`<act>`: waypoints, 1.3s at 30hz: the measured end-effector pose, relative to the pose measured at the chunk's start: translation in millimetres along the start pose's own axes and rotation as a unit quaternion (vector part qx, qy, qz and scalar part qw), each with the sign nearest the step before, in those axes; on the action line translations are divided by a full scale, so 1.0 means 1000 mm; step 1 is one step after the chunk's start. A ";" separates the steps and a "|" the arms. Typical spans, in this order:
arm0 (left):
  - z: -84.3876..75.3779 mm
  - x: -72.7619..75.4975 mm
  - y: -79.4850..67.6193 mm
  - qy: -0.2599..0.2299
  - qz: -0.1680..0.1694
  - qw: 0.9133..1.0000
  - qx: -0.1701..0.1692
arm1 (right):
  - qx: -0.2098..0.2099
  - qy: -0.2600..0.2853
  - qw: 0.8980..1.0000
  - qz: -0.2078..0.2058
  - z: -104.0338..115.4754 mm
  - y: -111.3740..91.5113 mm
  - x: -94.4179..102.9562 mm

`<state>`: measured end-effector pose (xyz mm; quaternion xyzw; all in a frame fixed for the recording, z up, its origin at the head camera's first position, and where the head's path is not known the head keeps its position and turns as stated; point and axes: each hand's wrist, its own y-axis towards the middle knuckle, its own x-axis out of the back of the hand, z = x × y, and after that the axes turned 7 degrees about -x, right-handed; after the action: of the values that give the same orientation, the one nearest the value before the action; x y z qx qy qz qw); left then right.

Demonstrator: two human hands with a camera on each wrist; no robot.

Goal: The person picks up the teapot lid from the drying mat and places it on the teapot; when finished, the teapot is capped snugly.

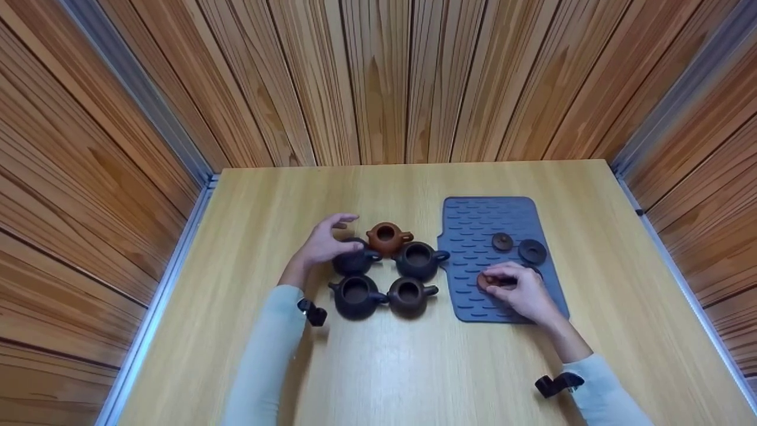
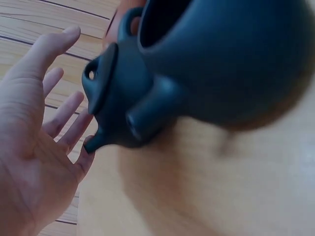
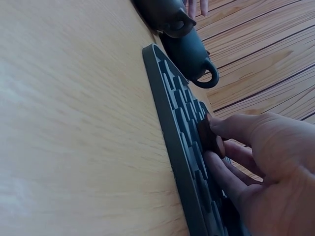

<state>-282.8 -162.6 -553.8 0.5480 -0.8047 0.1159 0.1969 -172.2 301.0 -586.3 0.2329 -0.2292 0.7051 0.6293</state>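
My right hand pinches a small reddish-brown teapot lid between thumb and fingers, low over the grey ridged mat. At the left, my left hand is beside a dark teapot, its fingers extended and spread. That teapot has its lid on, with a pierced knob, and its spout points toward the left fingers in the left wrist view. Just behind it stands a reddish-brown teapot with an uncovered mouth.
Three more lidless dark teapots stand nearby: one right, one front left and one front right. On the mat lie a dark brown lid and a black lid; another dark piece is partly hidden behind the right hand. Wood-panelled walls enclose the table.
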 end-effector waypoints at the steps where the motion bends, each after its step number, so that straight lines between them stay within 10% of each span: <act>1: -0.001 -0.002 0.002 -0.005 -0.003 1.000 -0.004 | 0.000 0.001 1.000 0.001 0.000 0.000 0.000; 39: -0.010 -0.038 0.038 0.004 0.040 0.999 -0.009 | -0.012 0.020 0.999 0.027 0.005 -0.006 -0.006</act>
<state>-304.3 -112.7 -560.1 0.5129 -0.8264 0.1187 0.1998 -165.4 293.8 -586.0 0.2048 -0.2309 0.7240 0.6169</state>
